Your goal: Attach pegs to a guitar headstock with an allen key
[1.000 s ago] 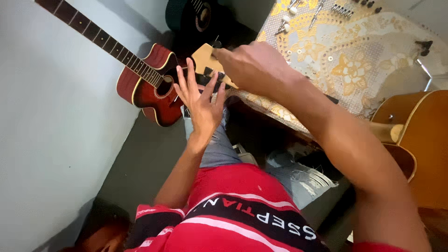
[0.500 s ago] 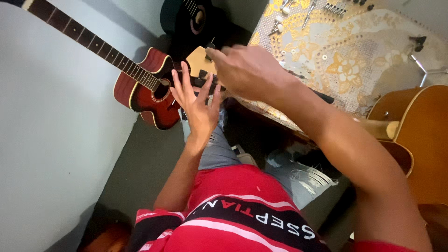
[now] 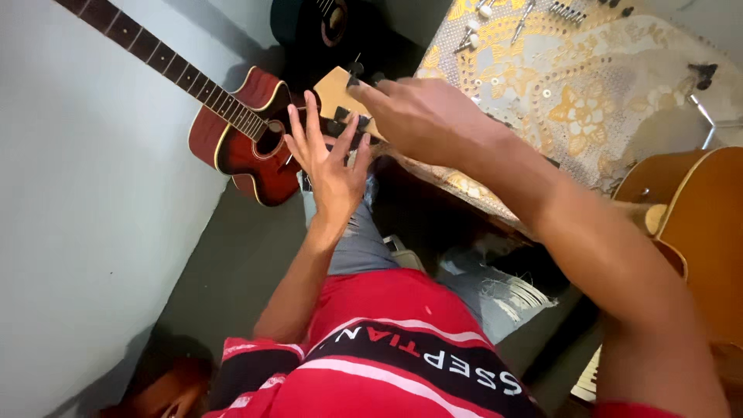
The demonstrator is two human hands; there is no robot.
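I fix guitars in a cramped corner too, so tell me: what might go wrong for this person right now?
Three risks stand out. The headstock pokes past the patterned table edge, steadied only by the left hand and right hand; a slip might drop it. The red guitar leans on the wall close beside the left elbow, so a bump may topple it. Small loose metal parts near the table's far edge might roll off.

A guitar headstock (image 3: 338,91) is seen at upper centre, with the left hand (image 3: 329,159) just below it and the right hand (image 3: 422,116) to its right. Another guitar (image 3: 246,131) is leaned against the wall (image 3: 85,217) at upper left, while a cloth-covered table (image 3: 588,101) is placed at upper right.
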